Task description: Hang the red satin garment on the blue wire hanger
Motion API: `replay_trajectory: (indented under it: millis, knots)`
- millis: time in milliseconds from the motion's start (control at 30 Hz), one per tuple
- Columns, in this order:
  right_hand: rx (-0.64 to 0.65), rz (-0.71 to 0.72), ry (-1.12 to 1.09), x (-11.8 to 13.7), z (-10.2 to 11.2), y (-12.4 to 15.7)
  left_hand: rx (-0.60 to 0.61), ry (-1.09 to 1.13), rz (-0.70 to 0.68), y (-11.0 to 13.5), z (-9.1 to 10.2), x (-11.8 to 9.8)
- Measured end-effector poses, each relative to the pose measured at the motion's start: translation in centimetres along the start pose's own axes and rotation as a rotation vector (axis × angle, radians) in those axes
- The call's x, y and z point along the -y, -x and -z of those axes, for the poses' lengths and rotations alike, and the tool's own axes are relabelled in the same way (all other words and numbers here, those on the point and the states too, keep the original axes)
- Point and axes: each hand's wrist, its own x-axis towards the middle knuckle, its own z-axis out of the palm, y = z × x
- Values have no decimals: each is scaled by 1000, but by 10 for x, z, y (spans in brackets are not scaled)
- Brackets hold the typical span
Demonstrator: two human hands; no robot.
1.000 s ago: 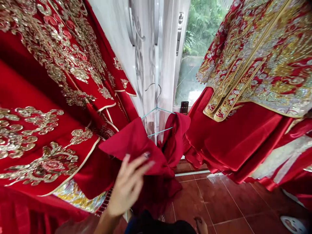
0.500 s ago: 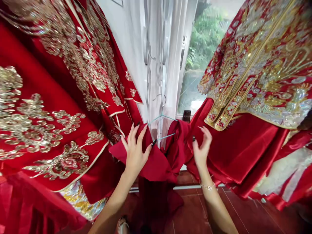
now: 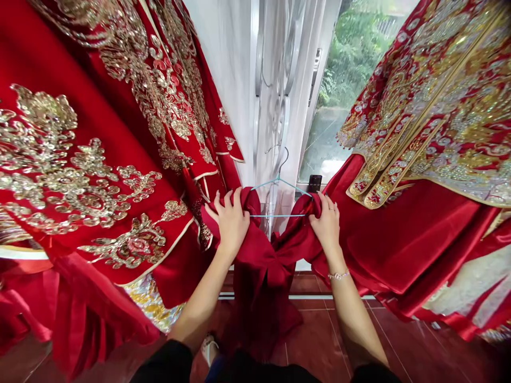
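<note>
A dark red dress [image 3: 267, 271] hangs on a thin light-blue wire hanger [image 3: 277, 216] in front of me. Its two shoulder parts drape over the hanger's ends, and the hanger's bare lower bar shows between them. My left hand [image 3: 232, 218] is closed over the left shoulder cloth, fingers bent around it. On the other side my right hand [image 3: 326, 219] grips the right shoulder cloth, thumb inward by the bar. The metal hook [image 3: 279, 157] points up, and I cannot tell whether it rests on anything.
A red gown with gold sequins [image 3: 120, 175] hangs at left. A beaded red-and-gold jacket [image 3: 439, 122] hangs over a red satin skirt [image 3: 391, 239] at right. Behind are a white metal rack [image 3: 258, 106], a window [image 3: 343, 74] and a small black timer [image 3: 314, 183]. Red tiles [image 3: 315, 340] form the floor.
My right hand has come in from beside the dress and taken hold of its right shoulder. The hanger has turned from tilted to nearly level. My left hand now wraps the left shoulder more closely.
</note>
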Motion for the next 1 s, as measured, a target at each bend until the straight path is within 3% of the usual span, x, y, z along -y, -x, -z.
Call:
replay_trajectory:
  millis: [233, 333, 533, 833, 1000]
  knots:
    - [-34, 38, 61, 0, -1, 8, -8, -11, -130, -5, 3, 17]
    - [-19, 26, 93, 7, 2, 13, 43, -31, -154, -6, 8, 21]
    - [-16, -72, 158, 21, 9, 18, 183, -102, -139, -11, 18, 17]
    - [-23, -134, 217, 20, 16, 18, 275, -145, -4, -34, 26, 20]
    - [-13, -15, 189, 14, 20, 22, 316, -52, -26, -33, 29, 30]
